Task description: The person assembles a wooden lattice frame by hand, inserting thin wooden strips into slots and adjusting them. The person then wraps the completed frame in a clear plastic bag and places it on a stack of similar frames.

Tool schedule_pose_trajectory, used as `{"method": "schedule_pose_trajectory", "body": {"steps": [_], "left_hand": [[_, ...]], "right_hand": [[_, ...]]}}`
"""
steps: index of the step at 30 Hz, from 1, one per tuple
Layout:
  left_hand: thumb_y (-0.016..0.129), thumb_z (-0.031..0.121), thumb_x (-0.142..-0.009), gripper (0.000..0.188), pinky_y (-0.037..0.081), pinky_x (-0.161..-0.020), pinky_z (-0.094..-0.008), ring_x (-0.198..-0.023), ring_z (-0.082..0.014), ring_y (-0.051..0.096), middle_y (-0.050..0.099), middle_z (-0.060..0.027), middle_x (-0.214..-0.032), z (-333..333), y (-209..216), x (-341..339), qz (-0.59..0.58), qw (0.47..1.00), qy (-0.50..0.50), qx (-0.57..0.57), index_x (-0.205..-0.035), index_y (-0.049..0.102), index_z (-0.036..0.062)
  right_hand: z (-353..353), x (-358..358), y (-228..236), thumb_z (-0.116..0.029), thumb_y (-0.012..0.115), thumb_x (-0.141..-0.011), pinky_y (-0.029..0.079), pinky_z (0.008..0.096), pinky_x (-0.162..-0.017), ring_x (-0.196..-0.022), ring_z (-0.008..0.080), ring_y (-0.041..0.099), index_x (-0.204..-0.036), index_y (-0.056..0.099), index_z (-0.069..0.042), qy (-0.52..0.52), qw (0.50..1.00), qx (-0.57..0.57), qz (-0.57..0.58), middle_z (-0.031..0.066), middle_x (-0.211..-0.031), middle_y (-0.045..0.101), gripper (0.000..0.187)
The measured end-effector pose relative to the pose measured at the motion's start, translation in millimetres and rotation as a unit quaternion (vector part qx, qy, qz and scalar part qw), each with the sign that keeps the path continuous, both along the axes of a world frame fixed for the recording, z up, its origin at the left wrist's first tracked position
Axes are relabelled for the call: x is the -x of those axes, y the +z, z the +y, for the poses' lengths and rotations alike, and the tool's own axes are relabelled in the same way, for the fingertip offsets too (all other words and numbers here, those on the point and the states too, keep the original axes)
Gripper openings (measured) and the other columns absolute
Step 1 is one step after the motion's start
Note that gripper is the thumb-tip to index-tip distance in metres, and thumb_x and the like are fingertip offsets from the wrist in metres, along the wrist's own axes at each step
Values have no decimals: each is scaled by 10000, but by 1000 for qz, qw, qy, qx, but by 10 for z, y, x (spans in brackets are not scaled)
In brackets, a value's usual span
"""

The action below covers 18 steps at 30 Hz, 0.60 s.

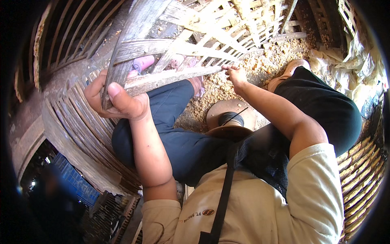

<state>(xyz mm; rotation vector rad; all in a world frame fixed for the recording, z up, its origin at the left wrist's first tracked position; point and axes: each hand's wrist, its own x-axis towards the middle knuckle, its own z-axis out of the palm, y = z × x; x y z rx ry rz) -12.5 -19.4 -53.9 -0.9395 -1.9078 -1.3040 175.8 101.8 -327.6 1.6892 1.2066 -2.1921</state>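
Observation:
A weathered wooden lattice panel (174, 77), made of crossed slats, leans up and away in front of me. My left hand (118, 97) is wrapped round its near left corner, thumb on the near side. My right hand (235, 76) is closed, with its fingertips bunched against the far right part of the panel's lower slat. Whatever lies between those fingertips is too small to make out. Below, between my legs, stands a spool (231, 118) wound with dark wire or cord, one loose end sticking up.
Wood chips (203, 99) cover the floor. Behind the lattice lies a pink cylindrical object (143, 63). Curved wooden slats (81, 122) are stacked at my left, more slatted wood (361, 179) at my right. Crumpled clear plastic (345, 73) lies at far right, a blue crate (75, 179) at lower left.

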Motion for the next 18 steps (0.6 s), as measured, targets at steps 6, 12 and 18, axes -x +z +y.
{"method": "schedule_pose_trajectory", "body": {"steps": [6, 12, 18], "left_hand": [[577, 194, -863, 224, 422, -541, -242, -587, -135, 523, 575, -70, -709, 42, -164, -120, -3, 996, -32, 86, -846, 554, -28], [558, 126, -863, 159, 443, -549, -246, -608, -128, 533, 575, -80, -751, 69, -208, -108, -58, 995, -58, 60, -881, 539, -31], [554, 143, -866, 179, 433, -545, -243, -615, -124, 517, 560, -84, -756, 104, -179, -82, -56, 994, -59, 70, -891, 527, -32]], "right_hand": [[15, -394, -144, -59, 592, -835, 487, 372, -719, -754, 248, 632, -1040, 603, -85, 108, 958, -224, -142, 111, -826, 655, 208], [-5, -506, -413, -63, 585, -816, 501, 399, -795, -904, 271, 657, -1182, 560, -58, 52, 958, -222, -172, 171, -965, 676, 367], [18, -515, -408, -47, 560, -830, 515, 331, -757, -824, 216, 671, -1315, 551, -82, 107, 966, -183, -146, 146, -923, 698, 487]]}}
